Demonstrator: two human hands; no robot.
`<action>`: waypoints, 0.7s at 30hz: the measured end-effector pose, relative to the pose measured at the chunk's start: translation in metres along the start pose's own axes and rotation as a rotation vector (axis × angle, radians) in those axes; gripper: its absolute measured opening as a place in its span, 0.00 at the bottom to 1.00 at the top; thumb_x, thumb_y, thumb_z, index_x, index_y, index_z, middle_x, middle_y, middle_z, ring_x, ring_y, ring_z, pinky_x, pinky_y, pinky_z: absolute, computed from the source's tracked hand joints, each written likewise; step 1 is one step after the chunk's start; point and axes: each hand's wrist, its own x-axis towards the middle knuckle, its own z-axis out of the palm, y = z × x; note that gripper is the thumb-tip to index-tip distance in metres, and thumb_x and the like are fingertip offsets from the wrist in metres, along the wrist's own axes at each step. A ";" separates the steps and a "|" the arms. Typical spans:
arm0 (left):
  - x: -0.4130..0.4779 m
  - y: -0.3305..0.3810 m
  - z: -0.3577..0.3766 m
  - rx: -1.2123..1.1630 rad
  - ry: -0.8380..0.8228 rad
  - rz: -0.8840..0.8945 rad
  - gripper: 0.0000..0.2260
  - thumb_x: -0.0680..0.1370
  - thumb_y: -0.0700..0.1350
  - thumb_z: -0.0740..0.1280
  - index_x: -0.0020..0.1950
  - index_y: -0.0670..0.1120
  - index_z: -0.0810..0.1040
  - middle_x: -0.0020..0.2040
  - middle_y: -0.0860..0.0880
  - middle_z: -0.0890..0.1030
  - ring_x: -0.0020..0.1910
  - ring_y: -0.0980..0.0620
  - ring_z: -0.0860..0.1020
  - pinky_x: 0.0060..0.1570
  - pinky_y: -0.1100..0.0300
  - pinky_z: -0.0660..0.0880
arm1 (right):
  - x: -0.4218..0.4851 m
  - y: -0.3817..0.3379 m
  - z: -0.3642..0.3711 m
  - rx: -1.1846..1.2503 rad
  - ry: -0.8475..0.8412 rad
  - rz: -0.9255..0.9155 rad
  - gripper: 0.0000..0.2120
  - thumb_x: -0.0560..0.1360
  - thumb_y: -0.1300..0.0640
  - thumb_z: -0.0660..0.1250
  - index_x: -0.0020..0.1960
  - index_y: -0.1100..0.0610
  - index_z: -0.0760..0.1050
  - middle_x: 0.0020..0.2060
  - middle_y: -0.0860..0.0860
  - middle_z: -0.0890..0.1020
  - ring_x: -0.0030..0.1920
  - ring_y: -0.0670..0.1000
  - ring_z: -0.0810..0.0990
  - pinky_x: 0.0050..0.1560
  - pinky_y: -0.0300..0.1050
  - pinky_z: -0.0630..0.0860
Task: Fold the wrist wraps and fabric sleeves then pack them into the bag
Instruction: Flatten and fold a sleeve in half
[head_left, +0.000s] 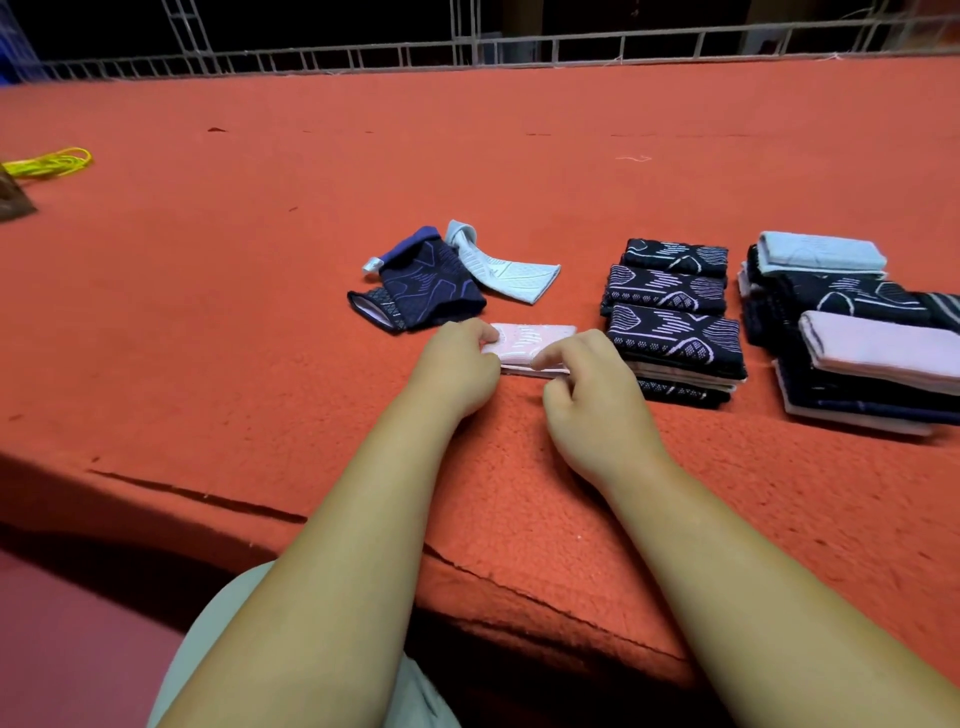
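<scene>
A pale pink folded sleeve (535, 340) lies on the orange table cover (260, 312). My left hand (457, 371) grips its left end with curled fingers. My right hand (592, 395) pinches its near right edge. Just behind lie an unfolded navy patterned sleeve (421, 293) and an unfolded light blue sleeve (506, 267). To the right stands a stack of folded dark patterned sleeves (675, 322). Further right stands a second stack (852, 332) with pale blue and pink pieces on top. No bag shows clearly.
A yellow cord (52, 162) and a brown object (13, 200) sit at the far left edge. A white metal rail (467, 52) runs along the table's back. The table's front edge (519, 587) passes under my forearms.
</scene>
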 end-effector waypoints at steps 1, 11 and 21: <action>0.000 0.001 -0.004 0.018 -0.016 0.000 0.20 0.80 0.40 0.64 0.71 0.50 0.81 0.69 0.44 0.78 0.68 0.44 0.77 0.67 0.56 0.70 | 0.000 0.000 0.000 0.006 -0.008 -0.002 0.14 0.74 0.67 0.63 0.54 0.55 0.81 0.52 0.50 0.76 0.55 0.47 0.75 0.59 0.38 0.68; 0.015 -0.013 -0.060 0.078 0.045 -0.002 0.14 0.79 0.41 0.64 0.59 0.49 0.86 0.61 0.49 0.84 0.60 0.46 0.80 0.60 0.54 0.76 | 0.004 -0.011 -0.007 0.047 -0.006 -0.015 0.12 0.76 0.67 0.64 0.52 0.53 0.81 0.50 0.48 0.76 0.50 0.43 0.73 0.53 0.27 0.65; 0.038 -0.041 -0.033 0.346 -0.016 -0.117 0.25 0.83 0.44 0.59 0.80 0.57 0.70 0.86 0.55 0.56 0.80 0.38 0.59 0.75 0.43 0.64 | 0.039 -0.032 -0.002 0.051 -0.177 0.209 0.10 0.80 0.57 0.64 0.54 0.47 0.82 0.55 0.48 0.75 0.50 0.50 0.78 0.55 0.47 0.73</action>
